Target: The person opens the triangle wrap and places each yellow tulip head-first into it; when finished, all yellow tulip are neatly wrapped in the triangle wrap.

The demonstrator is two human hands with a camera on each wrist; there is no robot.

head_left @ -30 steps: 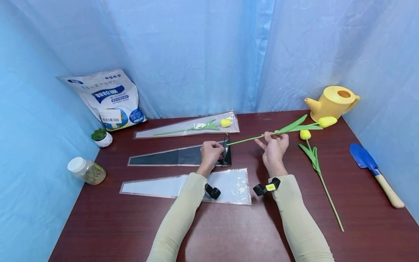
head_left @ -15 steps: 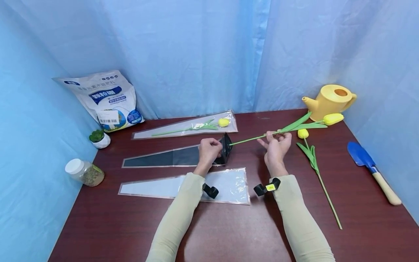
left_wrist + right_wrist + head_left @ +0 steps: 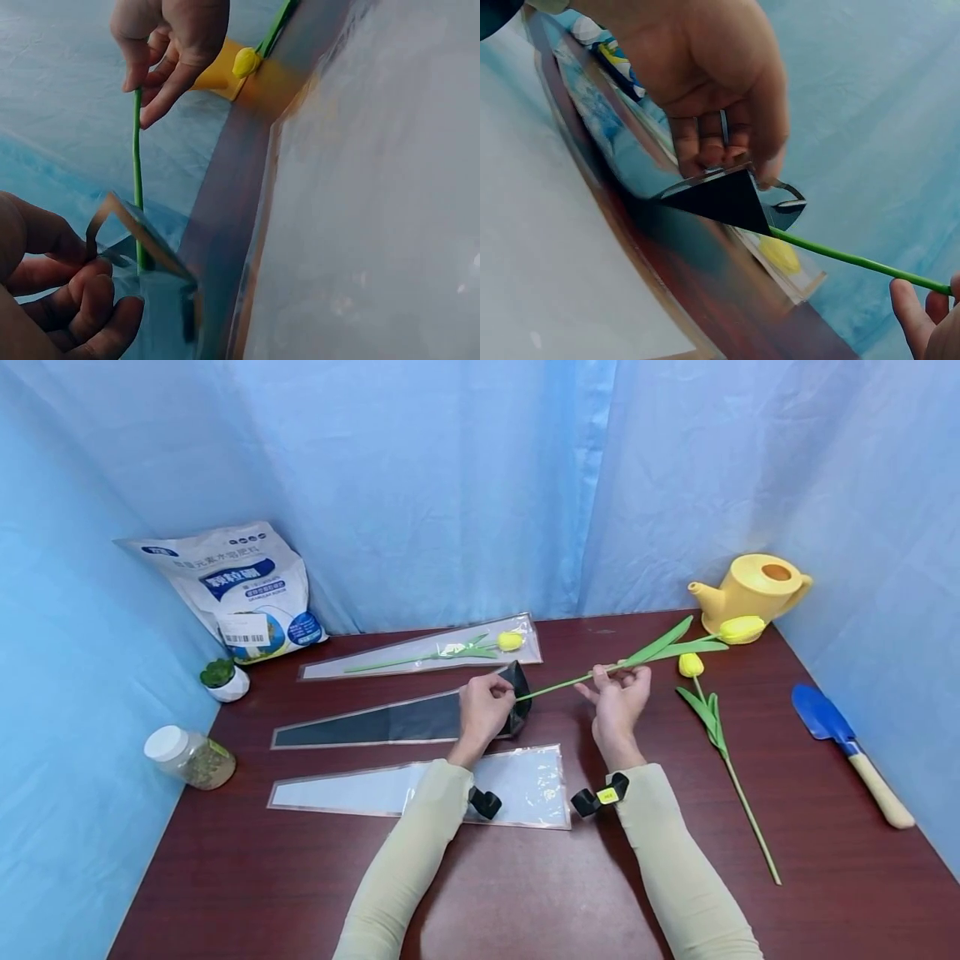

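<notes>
Tulip (image 3: 663, 642), yellow-headed on a long green stem, is held above the dark red table (image 3: 495, 893) by a person's right hand (image 3: 621, 710), the stem pinched narrowly between thumb and fingers close to where the leaves spread. The flower is pointed to the right, its head seen in front of a yellow watering can (image 3: 752, 596); whether the two are touching cannot be told. By the left hand (image 3: 482, 710), the rim of a black tapered sleeve (image 3: 405, 720) is pinched, also narrowly, and the wide mouth is held raised and parted. In both wrist views the lower part of the stem is seen entering that mouth, while the sleeve's narrow end is laid flat to the left. The black one is flanked by two others: nearer, a white tapered sleeve (image 3: 521, 777), crossed by the left forearm (image 3: 412, 852); farther, a pale tapered sleeve (image 3: 412, 652) on which a second tulip (image 3: 472, 652) is laid, head at the wide end. At the right, a loose tulip (image 3: 725, 754) is laid head away from the person, and beyond it a blue-bladed trowel (image 3: 823, 714) is placed. At the left are set a white-lidded jar (image 3: 193, 760), a potted succulent (image 3: 226, 682) and, against the blue curtain (image 3: 420, 485), a white fertilizer bag (image 3: 251, 581).
</notes>
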